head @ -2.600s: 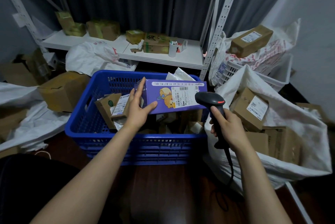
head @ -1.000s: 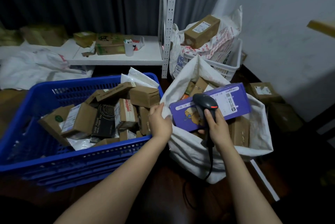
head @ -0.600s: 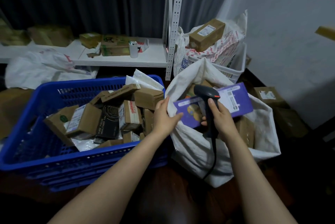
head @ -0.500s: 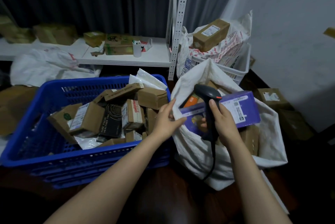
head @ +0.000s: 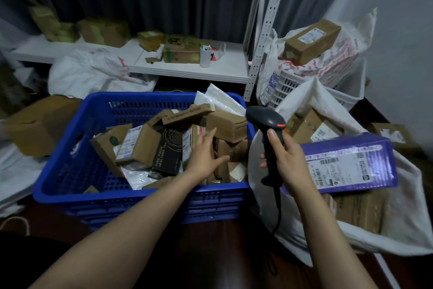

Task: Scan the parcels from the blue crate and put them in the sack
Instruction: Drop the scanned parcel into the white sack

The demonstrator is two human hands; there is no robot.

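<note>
Crate (head: 117,204) sitting at 10 o'clock, parcels (head: 138,145) lying in it. Sack (head: 398,218) sitting at 3, touching crate, long box (head: 351,162) lying on top. Scanner (head: 267,122) being held between them. Shelf (head: 187,71) running behind at 12.

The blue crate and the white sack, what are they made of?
The blue crate looks like hard plastic: one even colour, with moulded rows of slots in its walls. The white sack seems to be thin woven plastic cloth, since it creases and sags around the boxes, though the weave is too fine to see.
</note>
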